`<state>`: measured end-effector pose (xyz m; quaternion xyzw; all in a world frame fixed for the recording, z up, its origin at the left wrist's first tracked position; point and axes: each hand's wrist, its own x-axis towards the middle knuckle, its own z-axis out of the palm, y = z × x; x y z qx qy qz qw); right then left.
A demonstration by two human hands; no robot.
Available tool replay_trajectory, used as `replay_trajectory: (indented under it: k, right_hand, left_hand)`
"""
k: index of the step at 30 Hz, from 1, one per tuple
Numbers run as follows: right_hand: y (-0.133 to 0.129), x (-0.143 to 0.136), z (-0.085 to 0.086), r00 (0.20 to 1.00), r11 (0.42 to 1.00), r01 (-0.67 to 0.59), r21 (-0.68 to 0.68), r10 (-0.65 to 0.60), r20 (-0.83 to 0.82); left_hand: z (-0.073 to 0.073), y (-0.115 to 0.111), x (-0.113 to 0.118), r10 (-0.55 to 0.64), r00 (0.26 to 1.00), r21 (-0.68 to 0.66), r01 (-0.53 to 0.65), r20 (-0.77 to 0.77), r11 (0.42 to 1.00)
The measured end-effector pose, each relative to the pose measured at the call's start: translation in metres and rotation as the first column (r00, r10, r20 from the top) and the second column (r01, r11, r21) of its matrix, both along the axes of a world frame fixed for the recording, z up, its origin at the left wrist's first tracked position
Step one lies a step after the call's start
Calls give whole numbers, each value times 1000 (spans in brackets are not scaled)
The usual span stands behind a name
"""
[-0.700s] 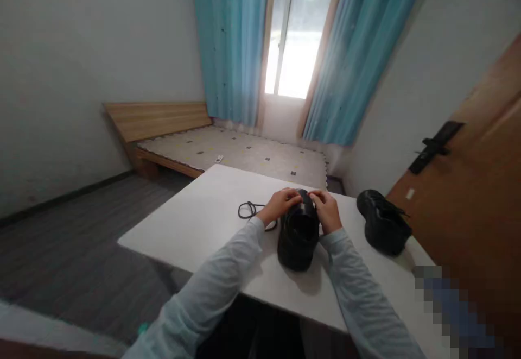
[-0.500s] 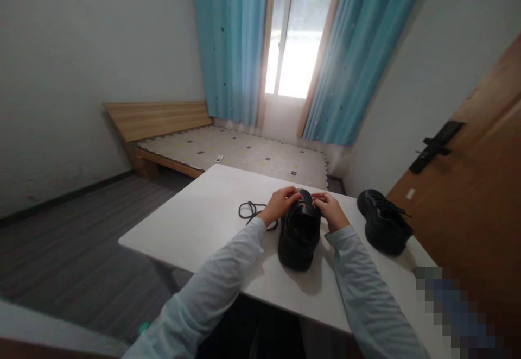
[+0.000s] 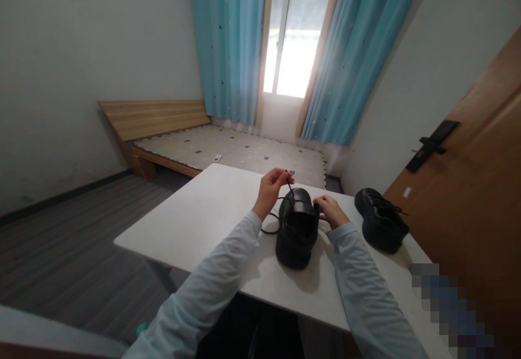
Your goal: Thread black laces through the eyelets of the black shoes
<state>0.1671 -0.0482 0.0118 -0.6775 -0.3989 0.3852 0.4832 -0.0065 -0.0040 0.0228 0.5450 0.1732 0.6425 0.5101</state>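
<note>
A black shoe (image 3: 296,247) sits upright on the white table (image 3: 183,218), its toe pointing away from me and its opening towards me. My left hand (image 3: 269,189) is raised at the shoe's left front, thumb and fingers pinching a dark shoelace (image 3: 289,184) that runs down to the shoe's front. More of the lace loops on the tabletop under that hand. At the shoe's right side, my right hand (image 3: 331,211) is closed on the edge of the upper beside the opening; its fingertips are partly hidden.
A second black shoe (image 3: 380,220), with laces in it, stands at the table's right edge near a wooden door (image 3: 476,147). Beyond the table is a bed (image 3: 240,147) with a small white object (image 3: 217,158) on it. Blue curtains (image 3: 232,49) flank the window.
My left hand has lifted off the shoe's front and up to the left, pulling the lace upward. The loose lace on the table has drawn in towards the shoe. My right hand has shifted slightly.
</note>
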Motion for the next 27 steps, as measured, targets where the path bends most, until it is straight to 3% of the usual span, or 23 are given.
replay_trajectory:
  k: [8,11,14,16,20,27]
  right_hand:
    - [0,3,0,998,1000,7,-21,-8,-65]
    - [0,4,1,995,999,1,-39,-5,-103]
    - [-1,6,3,988,998,-19,-56,10,-153]
    - [-3,8,4,982,997,-43,-61,31,-186]
    - [-7,13,6,963,992,-111,-67,91,-253]
    - [-10,24,7,924,974,-221,-55,190,-333]
  left_hand:
    - [32,6,-14,71,995,-17,-70,64,997]
    - [42,9,-9,72,997,-23,-72,-20,997]
    - [41,11,4,41,974,26,-36,-223,999]
    - [35,11,14,77,912,111,-35,-403,993]
    - [15,8,28,222,711,314,-2,-668,949]
    - [-2,3,39,298,512,419,136,-805,898]
